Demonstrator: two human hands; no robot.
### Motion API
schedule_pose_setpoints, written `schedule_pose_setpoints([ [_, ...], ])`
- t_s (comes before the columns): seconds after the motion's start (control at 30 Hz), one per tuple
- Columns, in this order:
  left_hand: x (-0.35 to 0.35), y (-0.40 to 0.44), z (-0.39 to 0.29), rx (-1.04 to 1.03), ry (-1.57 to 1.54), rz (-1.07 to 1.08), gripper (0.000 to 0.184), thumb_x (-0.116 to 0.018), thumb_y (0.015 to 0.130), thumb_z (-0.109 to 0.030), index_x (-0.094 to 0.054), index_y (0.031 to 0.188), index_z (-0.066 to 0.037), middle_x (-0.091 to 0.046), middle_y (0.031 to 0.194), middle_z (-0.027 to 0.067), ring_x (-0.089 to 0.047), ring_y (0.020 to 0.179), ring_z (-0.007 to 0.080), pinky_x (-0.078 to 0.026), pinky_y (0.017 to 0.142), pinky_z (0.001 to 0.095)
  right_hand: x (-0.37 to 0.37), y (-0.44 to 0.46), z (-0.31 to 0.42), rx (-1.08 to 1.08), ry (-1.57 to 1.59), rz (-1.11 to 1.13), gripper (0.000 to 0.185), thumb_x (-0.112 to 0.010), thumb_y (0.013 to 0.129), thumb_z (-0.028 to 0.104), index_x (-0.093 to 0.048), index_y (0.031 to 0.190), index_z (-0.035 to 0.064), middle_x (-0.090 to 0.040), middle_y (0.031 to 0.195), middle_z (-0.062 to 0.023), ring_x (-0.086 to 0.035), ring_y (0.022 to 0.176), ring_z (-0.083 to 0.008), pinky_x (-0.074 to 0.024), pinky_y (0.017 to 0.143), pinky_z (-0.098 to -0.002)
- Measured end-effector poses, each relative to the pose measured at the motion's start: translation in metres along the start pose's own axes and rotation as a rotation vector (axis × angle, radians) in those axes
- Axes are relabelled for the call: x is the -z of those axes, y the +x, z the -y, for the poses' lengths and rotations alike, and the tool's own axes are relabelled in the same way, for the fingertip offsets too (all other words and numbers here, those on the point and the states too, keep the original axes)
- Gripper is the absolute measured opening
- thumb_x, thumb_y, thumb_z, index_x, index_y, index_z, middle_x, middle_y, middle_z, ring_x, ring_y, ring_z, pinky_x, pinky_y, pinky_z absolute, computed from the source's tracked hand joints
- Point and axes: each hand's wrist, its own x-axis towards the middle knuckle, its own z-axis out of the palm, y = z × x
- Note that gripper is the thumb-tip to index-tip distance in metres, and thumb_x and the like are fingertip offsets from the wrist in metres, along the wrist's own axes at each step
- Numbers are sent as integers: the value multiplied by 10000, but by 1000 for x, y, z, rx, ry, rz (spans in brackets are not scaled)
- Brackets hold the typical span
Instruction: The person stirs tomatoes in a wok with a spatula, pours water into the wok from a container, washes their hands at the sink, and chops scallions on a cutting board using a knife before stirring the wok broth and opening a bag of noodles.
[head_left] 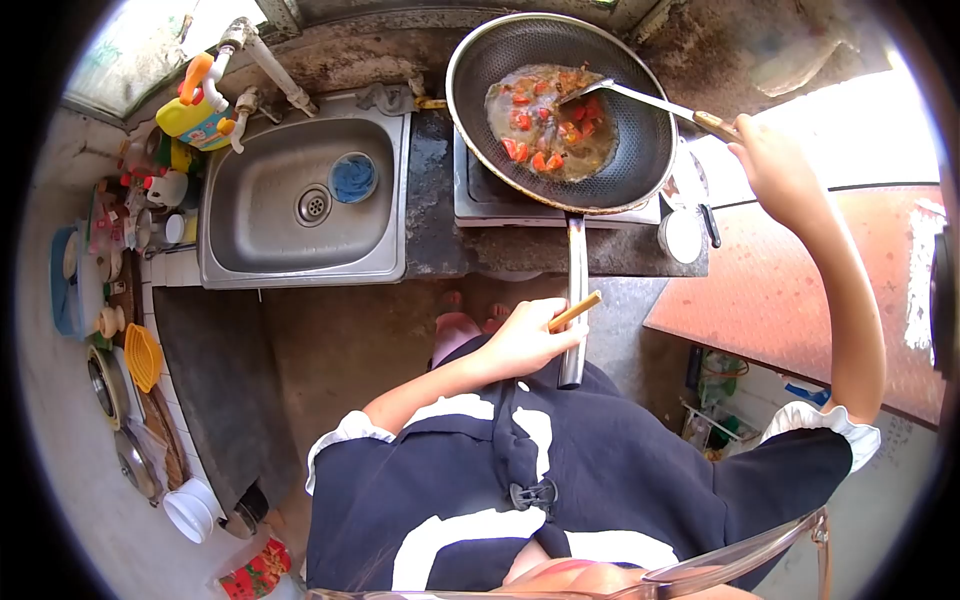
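Note:
A dark wok (630, 125) with a textured inside and a bright rim sits on the stove (490, 205). Chopped tomato pieces (545, 160) lie in brownish liquid in it. My right hand (768, 165) is closed round the wooden-ended handle of a metal spatula (655, 101), whose blade rests among the tomatoes. My left hand (525, 338) is closed on wooden chopsticks (575, 311), whose ends jut out to the right. It lies against the wok's long metal handle (577, 265); whether its fingers also wrap that handle is hidden.
Left of the stove is a steel sink (225, 235) holding a bowl with a blue cloth (352, 178). A yellow bottle (195, 122) hangs by the tap. A white-lidded jar (682, 236) stands right of the stove, beside a reddish tabletop (740, 300). Kitchenware lines the left wall.

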Motion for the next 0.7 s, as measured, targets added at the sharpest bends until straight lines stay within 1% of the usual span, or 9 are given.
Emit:
schedule_pose_setpoints([
  [0.1, 0, -1, -4, -4, -4, 0, 234, -643, 871, -194, -545, 768, -8, -501, 640, -16, -440, 609, 53, -383, 547, 264, 5, -3, -6, 30, 99, -18, 197, -512, 928, 162, -526, 987, -26, -595, 775, -221, -574, 758, -393, -435, 695, -440],
  [0.2, 0, -1, -5, -8, -25, -4, 239, -648, 869, -197, -541, 766, -10, -493, 634, -19, -435, 602, 52, -378, 540, 265, 1, -6, 6, -33, 291, -21, 213, -523, 930, 196, -503, 892, -12, -594, 721, -231, -592, 723, -411, -441, 635, -464],
  [0.3, 0, -1, -3, -14, -33, -8, 244, -652, 867, -203, -540, 768, -11, -488, 630, -20, -430, 598, 53, -374, 535, 267, -18, -4, 13, -39, 433, -59, 214, -512, 938, 193, -503, 893, -16, -590, 716, -246, -585, 695, -423, -442, 614, -456],
  [0.33, 0, -2, -3, -14, -29, -8, 244, -653, 867, -205, -542, 770, -11, -487, 630, -21, -429, 598, 53, -374, 534, 267, -30, -3, 13, 8, 423, -113, 206, -506, 943, 188, -509, 910, -15, -585, 708, -243, -577, 674, -423, -442, 598, -448],
  [0.43, 1, -2, -2, -10, -30, -6, 246, -654, 867, -209, -545, 773, -10, -485, 629, -22, -428, 598, 54, -373, 533, 269, -35, -3, 22, 48, 523, -72, 193, -502, 946, 179, -514, 922, -13, -576, 696, -241, -571, 660, -422, -438, 596, -446],
  [0.5, 1, -2, -3, -5, -25, -8, 246, -655, 868, -211, -548, 775, -9, -486, 630, -22, -428, 598, 54, -373, 533, 269, -24, -9, 26, 38, 496, 4, 183, -505, 940, 157, -534, 990, -17, -579, 747, -235, -577, 700, -395, -439, 631, -419],
  [0.57, 1, -2, -4, 1, -11, -10, 245, -654, 868, -212, -552, 779, -8, -487, 631, -22, -429, 600, 54, -373, 534, 269, -7, -19, 30, 19, 479, 59, 225, -515, 927, 132, -554, 1074, -34, -584, 799, -235, -574, 725, -366, -445, 673, -382],
  [0.67, 0, 0, 1, 5, -35, -23, 317, -660, 839, -274, -567, 744, 14, -570, 618, 75, -501, 589, 100, -424, 556, 309, 17, -41, 33, 27, 409, 43, 237, -528, 917, 122, -572, 1099, -23, -601, 819, -226, -582, 721, -365, -451, 668, -387],
  [0.7, 0, 0, 0, 1, -30, -24, 318, -660, 839, -275, -567, 743, 14, -570, 619, 75, -501, 589, 100, -424, 556, 309, 29, -51, 39, -1, 372, 50, 245, -533, 912, 120, -579, 1111, -15, -612, 840, -224, -592, 731, -369, -456, 671, -391],
])
